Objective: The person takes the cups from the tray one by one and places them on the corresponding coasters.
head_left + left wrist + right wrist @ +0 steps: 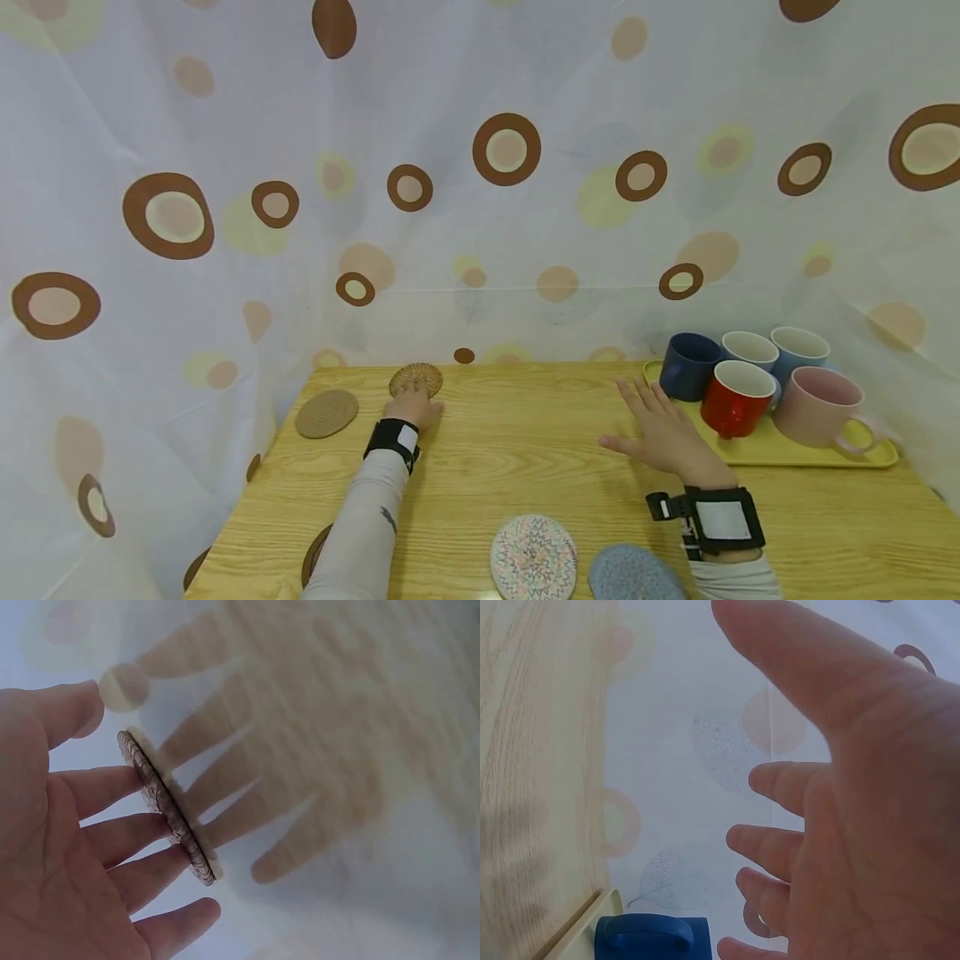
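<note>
My left hand point(414, 408) reaches to the back of the table, its outstretched fingertips touching a round woven tan coaster point(416, 375). The left wrist view has the coaster point(166, 806) edge-on against the middle fingers, with the thumb apart from it. Fingers spread and holding nothing, my right hand point(667, 437) hovers over the table just left of a yellow tray point(795, 458). On the tray stand a navy mug point(690, 367), a red mug point(738, 400), a pink mug point(817, 404) and others behind them.
A plain beige coaster point(327, 413) lies at the back left. Near the front are a multicoloured coaster point(534, 558) and a blue-grey coaster point(636, 575). Behind my left forearm a dark brown coaster point(313, 554) is partly hidden. A patterned curtain point(480, 233) hangs behind the table.
</note>
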Available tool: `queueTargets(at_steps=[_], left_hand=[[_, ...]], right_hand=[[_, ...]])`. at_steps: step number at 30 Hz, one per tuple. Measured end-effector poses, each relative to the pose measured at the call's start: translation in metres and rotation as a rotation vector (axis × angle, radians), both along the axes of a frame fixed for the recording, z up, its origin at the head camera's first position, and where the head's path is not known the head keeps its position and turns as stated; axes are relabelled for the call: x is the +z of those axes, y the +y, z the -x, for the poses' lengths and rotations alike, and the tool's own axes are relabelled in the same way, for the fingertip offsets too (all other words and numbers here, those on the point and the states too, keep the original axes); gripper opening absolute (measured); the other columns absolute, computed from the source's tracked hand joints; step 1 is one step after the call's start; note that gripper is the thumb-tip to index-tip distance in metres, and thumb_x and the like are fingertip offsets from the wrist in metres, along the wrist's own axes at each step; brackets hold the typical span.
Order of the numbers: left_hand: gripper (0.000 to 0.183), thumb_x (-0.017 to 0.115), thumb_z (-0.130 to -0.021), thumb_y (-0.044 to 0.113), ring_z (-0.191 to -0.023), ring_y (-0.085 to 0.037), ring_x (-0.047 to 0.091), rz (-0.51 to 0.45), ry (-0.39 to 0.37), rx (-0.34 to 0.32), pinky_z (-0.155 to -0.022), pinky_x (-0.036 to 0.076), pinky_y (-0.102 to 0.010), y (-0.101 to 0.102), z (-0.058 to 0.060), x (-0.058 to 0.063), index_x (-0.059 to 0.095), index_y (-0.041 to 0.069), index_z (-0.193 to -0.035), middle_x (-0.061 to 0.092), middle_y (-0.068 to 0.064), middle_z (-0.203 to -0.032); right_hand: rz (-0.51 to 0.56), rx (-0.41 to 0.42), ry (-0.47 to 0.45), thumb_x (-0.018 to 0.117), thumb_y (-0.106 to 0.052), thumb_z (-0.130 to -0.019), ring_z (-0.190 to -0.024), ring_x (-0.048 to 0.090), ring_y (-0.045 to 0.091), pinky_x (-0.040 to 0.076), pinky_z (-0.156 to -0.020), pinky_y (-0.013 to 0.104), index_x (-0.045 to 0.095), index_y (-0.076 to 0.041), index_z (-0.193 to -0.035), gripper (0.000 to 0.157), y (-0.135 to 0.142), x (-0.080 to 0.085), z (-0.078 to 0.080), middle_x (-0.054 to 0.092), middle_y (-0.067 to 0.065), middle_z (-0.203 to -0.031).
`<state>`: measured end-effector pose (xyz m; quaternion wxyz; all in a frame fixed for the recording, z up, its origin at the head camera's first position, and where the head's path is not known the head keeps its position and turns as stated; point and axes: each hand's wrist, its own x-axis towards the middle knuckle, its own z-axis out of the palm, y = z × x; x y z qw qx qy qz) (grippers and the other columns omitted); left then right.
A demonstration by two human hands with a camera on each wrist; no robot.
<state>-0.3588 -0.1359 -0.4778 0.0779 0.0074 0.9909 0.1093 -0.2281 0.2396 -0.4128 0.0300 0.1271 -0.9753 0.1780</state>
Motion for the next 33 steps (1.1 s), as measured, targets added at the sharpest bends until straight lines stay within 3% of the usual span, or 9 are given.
queueTargets(at_steps=[6, 13, 19, 25, 33], left_hand=[[0.059, 0.051, -0.099, 0.043, -0.142, -0.043, 0.033, 0.011, -0.001, -0.016, -0.107, 0.038, -0.060, 0.002, -0.010, 0.011, 0.045, 0.008, -0.145, 0.030, -0.025, -0.155], [0.060, 0.053, -0.098, 0.042, -0.140, -0.043, 0.037, 0.025, -0.013, -0.039, -0.106, 0.041, -0.057, 0.004, -0.031, 0.021, 0.043, 0.008, -0.147, 0.029, -0.025, -0.156], [0.057, 0.056, -0.097, 0.041, -0.137, -0.038, 0.043, 0.025, -0.043, -0.063, -0.106, 0.042, -0.055, 0.002, -0.046, 0.027, 0.049, 0.007, -0.142, 0.043, -0.022, -0.149], [0.054, 0.059, -0.094, 0.043, -0.120, -0.039, 0.058, 0.024, -0.046, -0.074, -0.094, 0.050, -0.054, -0.001, -0.058, 0.029, 0.058, 0.008, -0.134, 0.060, -0.019, -0.133], [0.054, 0.060, -0.094, 0.041, -0.125, -0.039, 0.055, 0.005, -0.024, -0.087, -0.097, 0.047, -0.055, -0.006, -0.066, 0.025, 0.056, 0.008, -0.136, 0.057, -0.018, -0.137]], right_hand=[[0.000, 0.012, 0.000, 0.066, -0.056, -0.084, -0.140, 0.016, 0.059, 0.019, -0.105, 0.076, 0.026, 0.002, -0.151, 0.097, -0.001, 0.002, -0.001, 0.019, 0.036, -0.154], [0.028, 0.029, -0.003, 0.066, -0.053, -0.085, -0.139, 0.016, 0.060, 0.019, -0.104, 0.076, 0.027, 0.002, -0.151, 0.094, -0.002, 0.001, -0.004, 0.020, 0.038, -0.153], [0.030, 0.029, 0.005, 0.067, -0.052, -0.085, -0.139, 0.017, 0.059, 0.021, -0.104, 0.076, 0.028, 0.002, -0.150, 0.093, -0.005, -0.002, -0.007, 0.023, 0.039, -0.151], [0.009, 0.028, 0.016, 0.067, -0.051, -0.085, -0.139, 0.019, 0.059, 0.022, -0.104, 0.076, 0.029, 0.002, -0.150, 0.092, -0.006, -0.001, -0.009, 0.025, 0.039, -0.151], [-0.026, 0.042, 0.049, 0.067, -0.052, -0.085, -0.138, 0.022, 0.059, 0.025, -0.103, 0.076, 0.031, 0.002, -0.149, 0.091, -0.011, 0.003, -0.007, 0.029, 0.039, -0.149]])
